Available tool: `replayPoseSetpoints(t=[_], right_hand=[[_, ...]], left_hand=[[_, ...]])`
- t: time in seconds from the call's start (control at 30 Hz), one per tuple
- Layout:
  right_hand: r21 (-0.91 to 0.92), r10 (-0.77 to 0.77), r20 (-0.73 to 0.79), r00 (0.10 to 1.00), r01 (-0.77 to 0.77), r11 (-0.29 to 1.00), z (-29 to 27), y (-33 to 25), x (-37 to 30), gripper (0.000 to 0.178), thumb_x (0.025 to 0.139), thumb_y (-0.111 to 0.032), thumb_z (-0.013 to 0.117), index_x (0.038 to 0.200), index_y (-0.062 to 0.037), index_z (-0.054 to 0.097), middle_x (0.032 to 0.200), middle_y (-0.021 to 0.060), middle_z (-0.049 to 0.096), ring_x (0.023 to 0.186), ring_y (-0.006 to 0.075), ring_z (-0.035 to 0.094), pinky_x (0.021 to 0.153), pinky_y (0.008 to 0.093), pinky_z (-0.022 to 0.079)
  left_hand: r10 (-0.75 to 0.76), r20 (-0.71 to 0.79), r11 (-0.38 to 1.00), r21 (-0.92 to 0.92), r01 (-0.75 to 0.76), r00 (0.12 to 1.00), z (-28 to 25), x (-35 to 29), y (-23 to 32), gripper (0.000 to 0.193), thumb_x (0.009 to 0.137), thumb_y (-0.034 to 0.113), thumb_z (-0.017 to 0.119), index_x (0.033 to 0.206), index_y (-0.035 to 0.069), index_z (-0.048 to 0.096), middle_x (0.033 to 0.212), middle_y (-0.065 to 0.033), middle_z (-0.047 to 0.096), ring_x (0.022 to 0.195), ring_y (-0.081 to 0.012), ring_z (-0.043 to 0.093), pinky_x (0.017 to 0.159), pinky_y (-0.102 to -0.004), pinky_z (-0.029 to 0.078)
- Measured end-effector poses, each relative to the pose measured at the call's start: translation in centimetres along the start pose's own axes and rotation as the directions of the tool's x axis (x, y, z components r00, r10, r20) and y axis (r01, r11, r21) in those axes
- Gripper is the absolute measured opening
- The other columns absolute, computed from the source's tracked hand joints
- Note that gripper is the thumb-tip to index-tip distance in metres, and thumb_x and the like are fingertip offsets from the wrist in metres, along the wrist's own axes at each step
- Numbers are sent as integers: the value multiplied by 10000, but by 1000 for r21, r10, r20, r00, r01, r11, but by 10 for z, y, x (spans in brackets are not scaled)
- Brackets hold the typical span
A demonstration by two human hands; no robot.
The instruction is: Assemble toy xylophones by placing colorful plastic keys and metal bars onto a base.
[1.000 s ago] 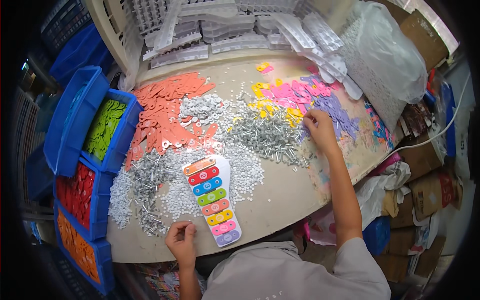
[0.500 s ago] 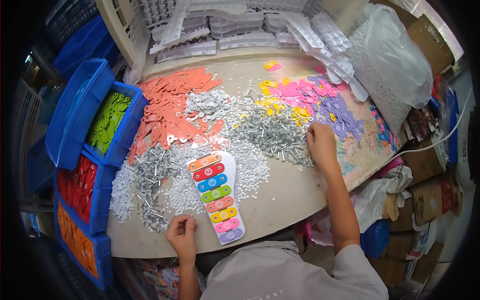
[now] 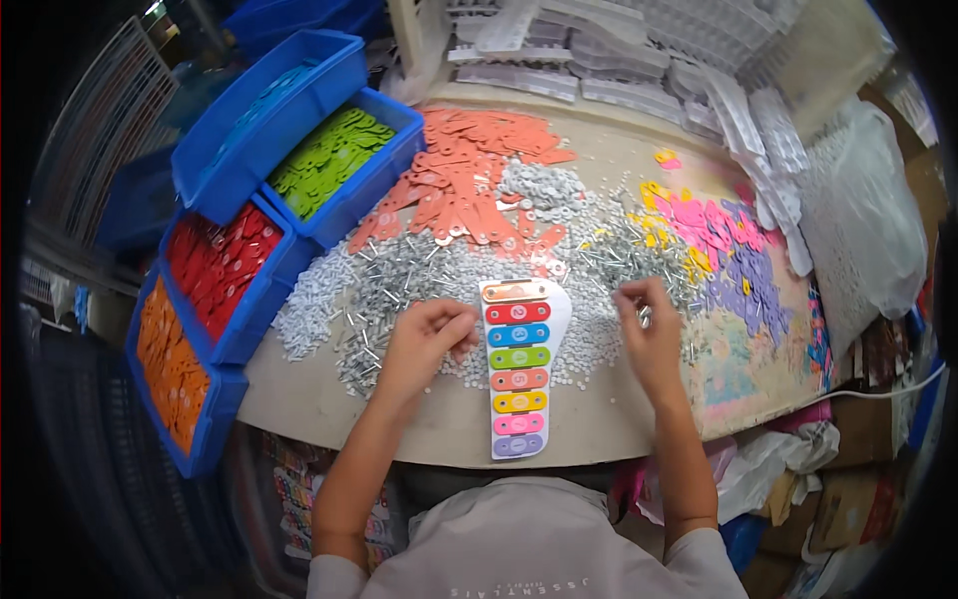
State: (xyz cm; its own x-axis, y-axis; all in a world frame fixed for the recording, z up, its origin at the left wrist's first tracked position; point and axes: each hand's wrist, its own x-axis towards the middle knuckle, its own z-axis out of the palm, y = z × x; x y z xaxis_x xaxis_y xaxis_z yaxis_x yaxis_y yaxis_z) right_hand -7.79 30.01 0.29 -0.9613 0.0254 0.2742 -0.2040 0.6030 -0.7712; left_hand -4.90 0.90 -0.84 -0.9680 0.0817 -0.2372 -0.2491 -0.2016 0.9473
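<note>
A toy xylophone (image 3: 519, 379) lies on the table in front of me, its white base carrying a column of coloured bars with metal pins at their ends. Just left of its upper half is my left hand (image 3: 429, 339), fingers curled and thumb pressed in; whatever they hold is hidden. To the right of the toy, my right hand (image 3: 654, 339) is closed, with shiny metal pins (image 3: 645, 317) showing between thumb and fingers. Beyond that hand spreads a heap of silver pins (image 3: 629, 255). Small white caps (image 3: 589, 344) lie around the toy.
Blue bins on the left hold green bars (image 3: 334, 160), red bars (image 3: 222, 262) and orange bars (image 3: 170, 364). Coral bars (image 3: 464, 165) pile up at the back. Pink bars (image 3: 704, 225) and purple bars (image 3: 753, 290) lie right, near a bulging plastic bag (image 3: 863, 210).
My right hand has come away from the pin heap toward the toy. My left hand has risen from the table's front edge to beside the toy. The whole view has shifted and turned.
</note>
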Motion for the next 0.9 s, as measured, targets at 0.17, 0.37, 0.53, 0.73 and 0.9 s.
replayPoseSetpoints(t=[0.17, 0.37, 0.53, 0.73, 0.9], right_hand=[[129, -208, 61, 976, 199, 971, 52, -20, 12, 90, 873, -14, 669, 939, -9, 607, 918, 119, 654, 871, 273, 628, 765, 357, 487], [-11, -271, 109, 956, 274, 962, 68, -15, 21, 107, 843, -17, 698, 908, -14, 613, 898, 103, 656, 880, 259, 623, 779, 353, 486], [-10, -291, 143, 946, 295, 955, 67, -14, 20, 116, 832, -31, 707, 892, -22, 608, 886, 100, 643, 894, 276, 599, 780, 367, 474], [-108, -62, 322, 945, 101, 989, 49, -35, 39, 210, 874, -212, 725, 901, -35, 616, 750, 87, 598, 704, 201, 569, 633, 331, 441], [-117, 222, 683, 696, -196, 974, 46, -7, 66, 325, 921, -345, 695, 923, -22, 668, 680, 27, 596, 607, 96, 517, 531, 300, 396]], left_hand=[[-76, 48, 996, -46, 78, 996, -5, 38, -2, 150, 964, 136, 637, 1001, -7, 662, 801, -48, 678, 670, -93, 608, 586, -223, 479], [-85, 113, 996, -4, 86, 990, -6, 53, -12, 149, 957, 148, 661, 1001, 6, 674, 779, -25, 688, 626, -65, 589, 558, -201, 464], [-80, 113, 997, 17, 79, 990, -3, 55, -11, 155, 944, 159, 682, 978, 9, 660, 755, -17, 679, 608, -58, 572, 538, -191, 447], [-12, -53, 961, 276, 26, 999, -2, 63, -24, 284, 919, 254, 726, 990, 13, 594, 690, -15, 620, 572, -56, 519, 476, -206, 348], [-286, 159, 922, 313, 227, 945, -5, 74, -14, 321, 925, 320, 711, 928, 38, 558, 650, 10, 551, 510, -63, 453, 452, -222, 319]])
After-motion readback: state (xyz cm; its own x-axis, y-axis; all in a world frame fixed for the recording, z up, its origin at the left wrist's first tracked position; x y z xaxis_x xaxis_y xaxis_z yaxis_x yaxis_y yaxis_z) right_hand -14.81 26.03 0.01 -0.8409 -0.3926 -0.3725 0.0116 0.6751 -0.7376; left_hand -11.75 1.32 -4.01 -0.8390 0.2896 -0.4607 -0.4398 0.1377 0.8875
